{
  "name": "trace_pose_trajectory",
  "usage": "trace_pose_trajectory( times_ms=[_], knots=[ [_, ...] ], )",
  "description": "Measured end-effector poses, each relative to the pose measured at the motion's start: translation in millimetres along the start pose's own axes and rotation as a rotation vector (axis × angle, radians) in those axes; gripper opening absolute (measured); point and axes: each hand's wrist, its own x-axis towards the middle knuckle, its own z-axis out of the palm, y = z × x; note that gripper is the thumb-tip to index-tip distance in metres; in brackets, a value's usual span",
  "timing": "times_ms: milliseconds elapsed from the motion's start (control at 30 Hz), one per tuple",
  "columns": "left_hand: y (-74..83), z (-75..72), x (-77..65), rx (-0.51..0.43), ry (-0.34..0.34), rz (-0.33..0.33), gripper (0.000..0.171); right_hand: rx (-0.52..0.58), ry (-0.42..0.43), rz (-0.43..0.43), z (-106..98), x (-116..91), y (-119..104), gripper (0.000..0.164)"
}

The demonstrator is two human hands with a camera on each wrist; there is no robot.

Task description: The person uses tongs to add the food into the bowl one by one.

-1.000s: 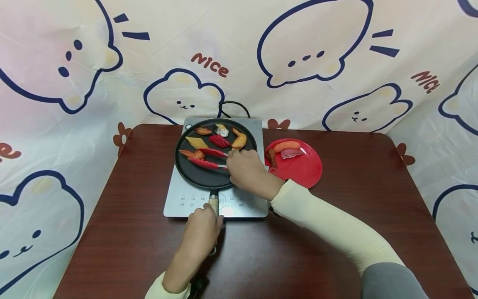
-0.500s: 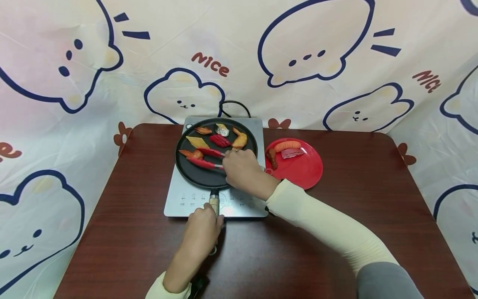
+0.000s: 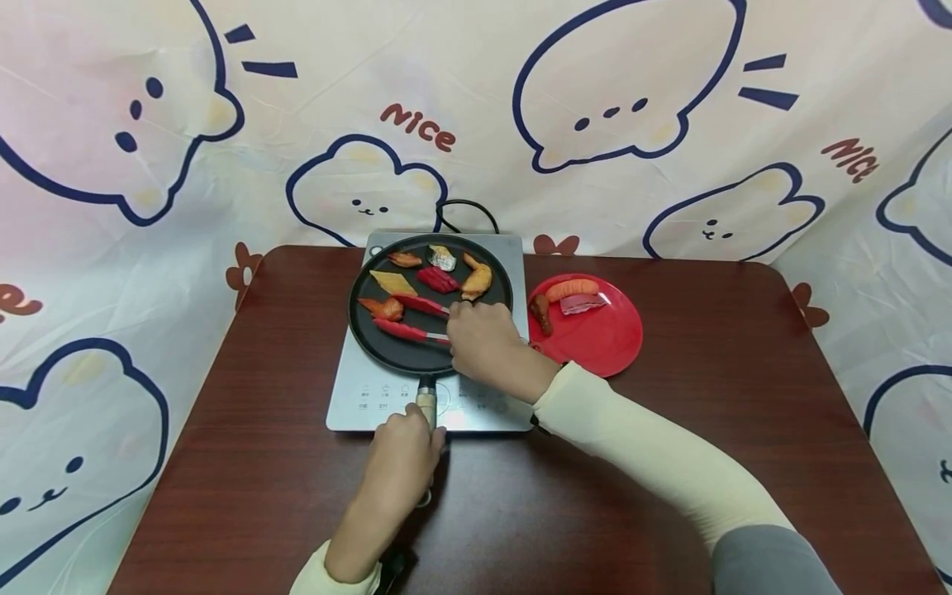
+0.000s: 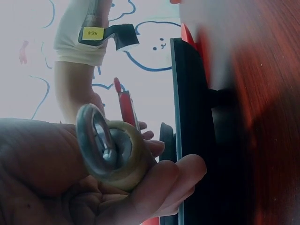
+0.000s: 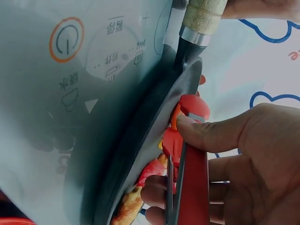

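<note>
My left hand (image 3: 402,459) grips the wooden handle (image 3: 426,402) of a round black frying pan (image 3: 394,355). In the left wrist view its fingers (image 4: 159,187) curl around the handle end (image 4: 126,154) with its metal hanging ring. Over the pan, my right hand (image 3: 487,343) holds red-tipped tongs (image 3: 402,330), thumb on one arm and fingers on the other. The tongs' tips are spread, one on either side of a chicken wing piece (image 3: 384,309) at the pan's left. Behind it lie a yellow slice (image 3: 394,283), a red meat piece (image 3: 438,280) and a drumstick-like piece (image 3: 477,281).
The pan sits on a silver induction cooker (image 3: 349,409) on a brown table (image 3: 595,496). To its right, a red plate (image 3: 610,347) holds a sausage-like orange piece (image 3: 571,289), a pink-striped meat slice (image 3: 583,305) and a small brown drumstick (image 3: 540,314). A printed curtain (image 3: 476,99) hangs behind.
The tongs' near arm has shifted slightly away from the chicken wing piece, so the tips stand wider apart. The wing has turned a little. My left hand stays on the handle.
</note>
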Motion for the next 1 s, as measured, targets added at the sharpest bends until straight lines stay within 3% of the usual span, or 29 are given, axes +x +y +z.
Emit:
trace_pose_trajectory(
  times_ms=[233, 500, 767, 1000],
  knots=[
    [1.2, -0.1, 1.2, -0.005, -0.028, -0.011, 0.027, 0.077, 0.062, 0.069, -2.0, -18.4, 18.1, 0.066],
    [2.8, -1.6, 2.2, -0.014, -0.045, -0.018, 0.026, 0.165, 0.180, 0.176, 7.8, -60.6, 66.1, 0.065],
    [1.2, -2.1, 2.4, 0.008, -0.044, -0.022, 0.027, 0.175, 0.086, 0.272, 38.0, -100.2, 111.3, 0.071],
    [0.1, -1.7, 2.2, 0.005, -0.044, -0.020, 0.027, 0.159, 0.031, 0.300, 61.2, -122.8, 130.9, 0.071]
  ],
)
